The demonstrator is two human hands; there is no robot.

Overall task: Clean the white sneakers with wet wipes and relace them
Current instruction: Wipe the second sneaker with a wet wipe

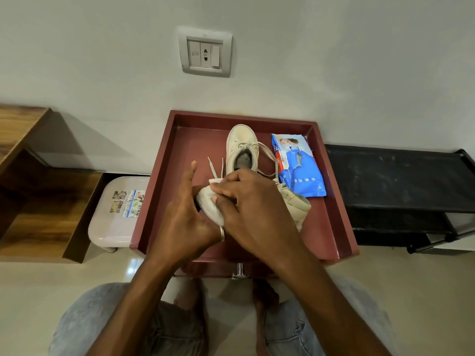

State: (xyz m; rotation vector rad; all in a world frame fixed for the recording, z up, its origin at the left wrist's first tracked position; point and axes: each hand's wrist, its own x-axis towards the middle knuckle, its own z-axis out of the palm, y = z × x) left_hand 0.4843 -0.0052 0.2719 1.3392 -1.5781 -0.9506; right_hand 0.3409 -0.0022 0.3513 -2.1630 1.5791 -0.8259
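Left hand (pixel 185 217): cupped the toe end of the near sneaker (pixel 295 205) from the left, with its thumb standing straight up and its fingers wrapped underneath; a ring showed on one finger.
Right hand (pixel 257 206): lay over the top of the same shoe with its fingers curled, pinching a white wipe (pixel 214 180) against the toe end. The two hands met on the shoe and touched each other.
Near sneaker: was held just above the front half of the tray and lay crosswise, its pale toe to the left and its beige heel sticking out to the right of the right hand.
Wipe: showed only a small edge, and where it ended and the shoe began could not be told.
Lace ends (pixel 212 167): two stiff tips poked up just behind the hands.
Tray (pixel 341 227): was dark red with raised sides, its back edge against the wall.
Far sneaker (pixel 241 142): stood upright in the back half of the tray, its toe toward the wall and its lace loose and trailing right.
Wipes pack (pixel 299 168): was blue, lying flat in the tray just right of the far sneaker.
Plastic stool (pixel 115 214): stood on the floor left of the tray.
Black rack (pixel 398 181): stood right of the tray.
Wall socket (pixel 204 52): was mounted on the wall above the tray.
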